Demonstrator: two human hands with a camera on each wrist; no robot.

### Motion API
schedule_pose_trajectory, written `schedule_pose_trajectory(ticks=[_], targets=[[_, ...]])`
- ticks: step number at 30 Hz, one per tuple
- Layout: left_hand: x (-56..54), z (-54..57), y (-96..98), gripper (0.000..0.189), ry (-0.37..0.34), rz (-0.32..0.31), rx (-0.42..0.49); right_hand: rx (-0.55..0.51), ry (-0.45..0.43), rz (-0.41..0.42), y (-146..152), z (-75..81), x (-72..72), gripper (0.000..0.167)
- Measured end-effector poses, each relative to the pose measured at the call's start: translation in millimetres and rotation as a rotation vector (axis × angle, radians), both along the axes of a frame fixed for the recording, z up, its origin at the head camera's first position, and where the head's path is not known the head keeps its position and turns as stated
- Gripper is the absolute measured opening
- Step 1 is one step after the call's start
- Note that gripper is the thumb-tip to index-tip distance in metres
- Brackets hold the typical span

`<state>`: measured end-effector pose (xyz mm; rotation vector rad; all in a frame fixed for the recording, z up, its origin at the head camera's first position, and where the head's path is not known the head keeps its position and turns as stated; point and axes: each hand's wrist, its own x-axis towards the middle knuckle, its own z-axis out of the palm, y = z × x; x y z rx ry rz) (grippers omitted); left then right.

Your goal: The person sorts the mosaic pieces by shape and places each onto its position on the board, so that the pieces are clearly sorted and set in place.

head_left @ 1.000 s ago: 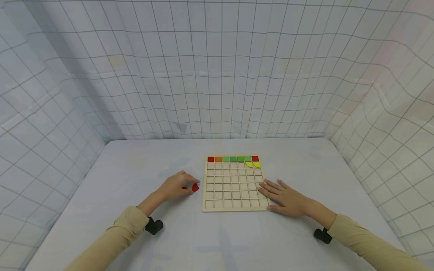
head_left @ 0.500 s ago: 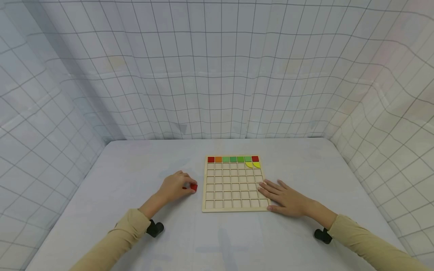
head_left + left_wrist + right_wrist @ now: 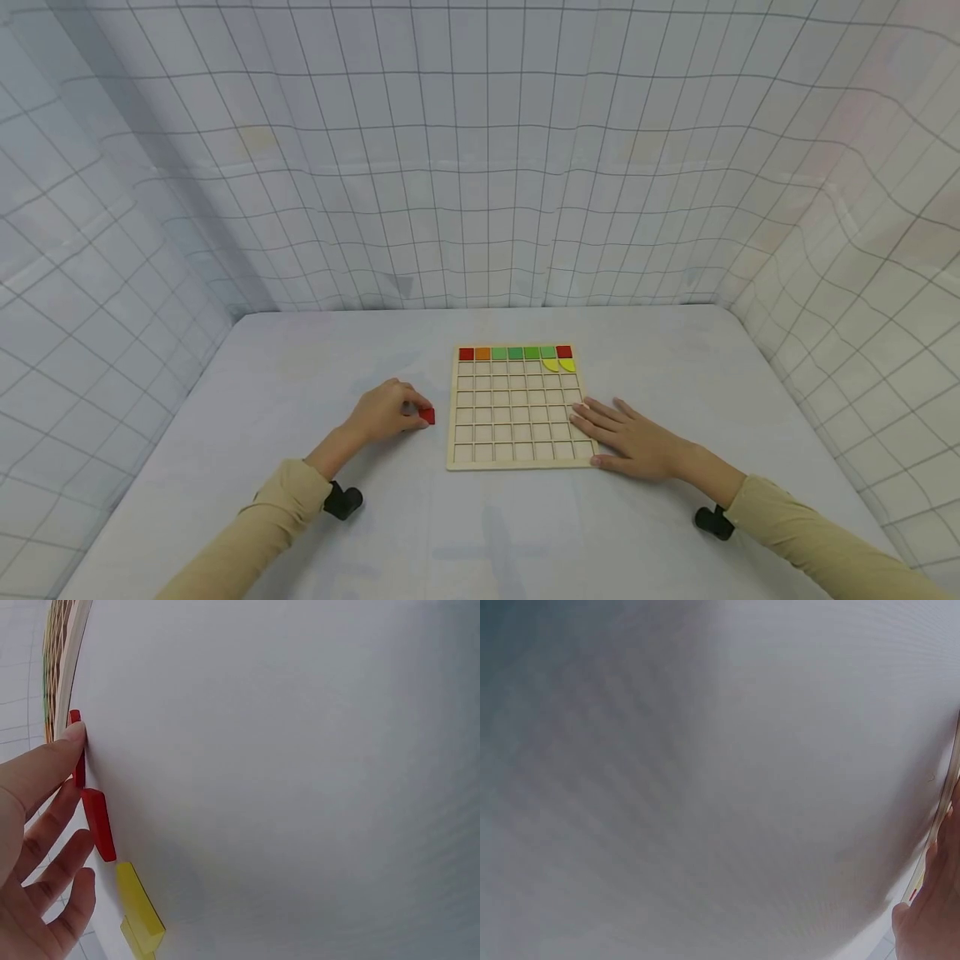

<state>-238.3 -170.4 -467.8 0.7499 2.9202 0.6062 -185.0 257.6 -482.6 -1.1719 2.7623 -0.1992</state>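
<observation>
My left hand point(image 3: 387, 410) is low over the table, left of a wooden grid board point(image 3: 451, 450). Between its thumb and fingertips it pinches a small red tile point(image 3: 427, 416). In the left wrist view this tile point(image 3: 79, 772) stands close to the board's edge, seen side-on. A second red piece point(image 3: 100, 825) lies just behind it, below the other fingers. Two yellow pieces point(image 3: 140, 904) lie further back under the hand. My right hand point(image 3: 632, 440) rests flat with spread fingers on the board's right edge; the right wrist view catches only part of it.
Along the board's far row sit red, orange and green square tiles point(image 3: 515, 352). Two yellow rounded pieces point(image 3: 567, 365) are at the right end of the second row. White table cloth point(image 3: 495, 533) surrounds the board, with gridded curtains point(image 3: 480, 208) at the back and sides.
The red tile has turned, from a rounded outline to a squarer one, and shifted slightly left with my left hand's fingertips. My right hand has stayed in place on the board.
</observation>
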Motion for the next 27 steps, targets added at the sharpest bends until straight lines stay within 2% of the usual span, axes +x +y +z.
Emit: schedule_pose_trajectory(ticks=[7,20,27], targets=[[-0.5,0.9,-0.1,0.020,-0.008,0.003,-0.005,0.003,0.002,-0.001,-0.3,0.1,-0.3,0.068],[-2.3,-2.7,0.6,0.020,0.069,-0.004,0.015,-0.006,-0.013,-0.006,-0.9,0.8,-0.1,0.068],[-6.5,2.8,10.0,0.024,0.099,0.002,-0.003,-0.006,-0.014,-0.003,-0.5,0.6,-0.2,0.068]])
